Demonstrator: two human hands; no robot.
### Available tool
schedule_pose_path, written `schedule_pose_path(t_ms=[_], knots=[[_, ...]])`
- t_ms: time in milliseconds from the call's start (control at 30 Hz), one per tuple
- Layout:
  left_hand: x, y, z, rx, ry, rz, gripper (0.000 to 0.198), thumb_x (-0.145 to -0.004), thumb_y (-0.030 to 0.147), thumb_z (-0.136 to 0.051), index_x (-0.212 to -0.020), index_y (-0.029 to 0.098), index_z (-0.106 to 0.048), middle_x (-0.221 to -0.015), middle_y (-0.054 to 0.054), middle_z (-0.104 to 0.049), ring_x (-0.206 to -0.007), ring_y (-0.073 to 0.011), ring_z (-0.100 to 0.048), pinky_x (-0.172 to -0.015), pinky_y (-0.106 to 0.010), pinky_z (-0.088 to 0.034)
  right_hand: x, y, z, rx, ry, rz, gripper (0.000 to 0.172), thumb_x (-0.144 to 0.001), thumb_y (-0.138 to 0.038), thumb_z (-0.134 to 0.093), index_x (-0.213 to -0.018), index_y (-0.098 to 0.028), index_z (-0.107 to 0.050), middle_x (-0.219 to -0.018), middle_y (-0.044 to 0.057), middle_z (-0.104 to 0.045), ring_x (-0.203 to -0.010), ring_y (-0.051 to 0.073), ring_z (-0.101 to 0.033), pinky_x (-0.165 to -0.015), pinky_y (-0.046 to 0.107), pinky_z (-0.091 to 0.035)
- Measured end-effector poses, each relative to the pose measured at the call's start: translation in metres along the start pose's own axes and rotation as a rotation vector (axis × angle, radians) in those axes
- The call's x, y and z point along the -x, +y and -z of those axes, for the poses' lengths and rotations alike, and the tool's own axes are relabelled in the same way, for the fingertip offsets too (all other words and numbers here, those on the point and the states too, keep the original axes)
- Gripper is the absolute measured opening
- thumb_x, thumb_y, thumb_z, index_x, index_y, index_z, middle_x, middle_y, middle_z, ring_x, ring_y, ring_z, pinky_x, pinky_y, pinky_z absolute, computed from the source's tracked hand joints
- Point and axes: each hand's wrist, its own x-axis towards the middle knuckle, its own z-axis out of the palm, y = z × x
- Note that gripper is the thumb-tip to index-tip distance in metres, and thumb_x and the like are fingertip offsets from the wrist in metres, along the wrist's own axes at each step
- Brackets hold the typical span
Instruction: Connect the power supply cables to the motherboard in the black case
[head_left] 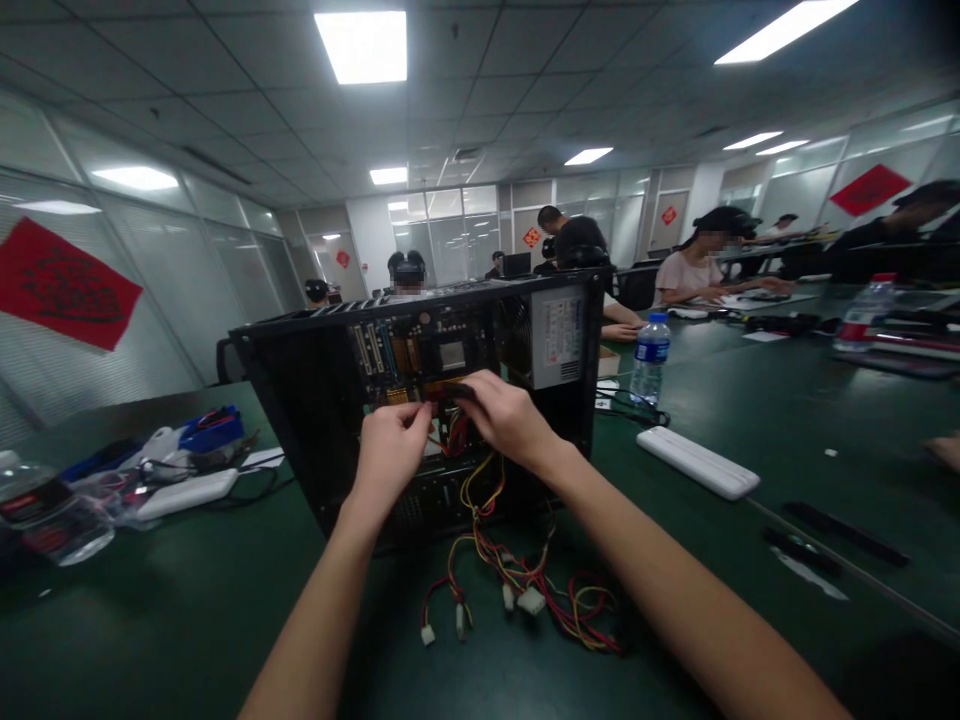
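An open black computer case (300, 400) stands on the dark green table (187, 600), with its motherboard (420, 350) and power supply (559, 335) exposed. Both of my hands reach inside it. My left hand (390, 445) is curled closed around thin cables by the board. My right hand (506, 415) pinches a black connector (459, 392) with red wires just above the left hand. A bundle of red, yellow and black power cables (525, 585) spills out of the case onto the table in front of me.
A white power strip (697, 462) lies right of the case, a water bottle (649, 357) behind it. Left are another bottle (52, 515), a white device (187, 492) and a blue tool (212, 428). Black strips (844, 533) lie at right. Other people sit at far tables.
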Motion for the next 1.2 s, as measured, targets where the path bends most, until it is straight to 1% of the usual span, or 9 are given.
schedule_pose_path(t_ms=[33,133,233,300,467,600,833,1100,1200], knots=[[-0.003,-0.007,-0.008,-0.046,-0.046,0.017,0.041,-0.099,0.037,-0.048,-0.079,0.015,-0.076,-0.079,-0.007,-0.074,-0.077,-0.0183,-0.066,-0.068,-0.026,-0.037,0.003,0.006,-0.007,0.044,-0.096,-0.062,0.019,-0.105,-0.021,-0.047,-0.113,-0.012,-0.062,-0.114,0.016,-0.067,-0.11,0.026,-0.064,-0.096,0.037,-0.05],[-0.008,-0.022,-0.034,-0.134,-0.209,0.066,0.039,-0.097,0.033,-0.05,-0.073,0.016,-0.075,-0.074,-0.008,-0.074,-0.073,-0.0194,-0.066,-0.065,-0.027,-0.036,0.009,0.02,-0.016,0.166,-0.399,-0.419,0.02,-0.106,-0.024,-0.05,-0.108,-0.01,-0.064,-0.11,0.016,-0.069,-0.104,0.025,-0.066,-0.089,0.032,-0.047],[-0.016,-0.027,-0.056,-0.209,-0.313,0.127,0.034,-0.093,0.031,-0.055,-0.071,0.016,-0.076,-0.071,-0.009,-0.073,-0.068,-0.0211,-0.065,-0.061,-0.028,-0.036,0.013,0.033,-0.015,0.193,-0.57,-0.637,0.024,-0.105,-0.026,-0.052,-0.105,-0.007,-0.067,-0.107,0.019,-0.072,-0.1,0.026,-0.068,-0.081,0.029,-0.043],[-0.024,-0.027,-0.066,-0.265,-0.323,0.158,0.032,-0.093,0.031,-0.056,-0.075,0.015,-0.077,-0.077,-0.012,-0.075,-0.073,-0.0232,-0.067,-0.064,-0.029,-0.039,0.015,0.041,-0.013,0.167,-0.589,-0.693,0.027,-0.105,-0.027,-0.052,-0.103,-0.007,-0.069,-0.104,0.019,-0.073,-0.095,0.025,-0.068,-0.073,0.028,-0.041],[-0.046,-0.028,-0.084,-0.36,-0.296,0.2,0.031,-0.095,0.027,-0.054,-0.089,0.011,-0.08,-0.094,-0.017,-0.077,-0.095,-0.0257,-0.071,-0.082,-0.029,-0.047,0.017,0.056,-0.016,0.05,-0.587,-0.785,0.032,-0.106,-0.033,-0.049,-0.103,-0.008,-0.069,-0.1,0.012,-0.073,-0.084,0.018,-0.065,-0.063,0.024,-0.035],[-0.051,-0.032,-0.092,-0.391,-0.319,0.235,0.032,-0.097,0.029,-0.053,-0.097,0.012,-0.081,-0.099,-0.014,-0.078,-0.098,-0.0238,-0.072,-0.083,-0.027,-0.05,0.018,0.061,-0.02,-0.018,-0.578,-0.808,0.03,-0.104,-0.034,-0.054,-0.101,-0.009,-0.07,-0.098,0.011,-0.073,-0.082,0.017,-0.064,-0.06,0.024,-0.033],[-0.053,-0.025,-0.091,-0.464,-0.296,0.224,0.035,-0.097,0.028,-0.053,-0.102,0.008,-0.081,-0.105,-0.02,-0.077,-0.107,-0.0281,-0.071,-0.093,-0.03,-0.051,0.018,0.062,-0.021,-0.049,-0.56,-0.803,0.032,-0.103,-0.036,-0.054,-0.101,-0.01,-0.071,-0.098,0.012,-0.073,-0.081,0.016,-0.062,-0.06,0.024,-0.033],[-0.049,-0.023,-0.09,-0.526,-0.267,0.195,0.037,-0.098,0.028,-0.05,-0.105,0.007,-0.08,-0.109,-0.02,-0.076,-0.112,-0.0297,-0.07,-0.098,-0.032,-0.05,0.017,0.06,-0.021,-0.042,-0.565,-0.801,0.033,-0.103,-0.036,-0.055,-0.101,-0.008,-0.072,-0.097,0.013,-0.073,-0.08,0.018,-0.062,-0.06,0.025,-0.032],[-0.048,-0.022,-0.091,-0.537,-0.274,0.196,0.036,-0.098,0.027,-0.051,-0.105,0.007,-0.079,-0.108,-0.02,-0.076,-0.11,-0.0294,-0.071,-0.096,-0.032,-0.051,0.017,0.06,-0.021,-0.043,-0.569,-0.798,0.032,-0.103,-0.036,-0.055,-0.101,-0.008,-0.072,-0.097,0.013,-0.073,-0.081,0.018,-0.062,-0.06,0.025,-0.032]])
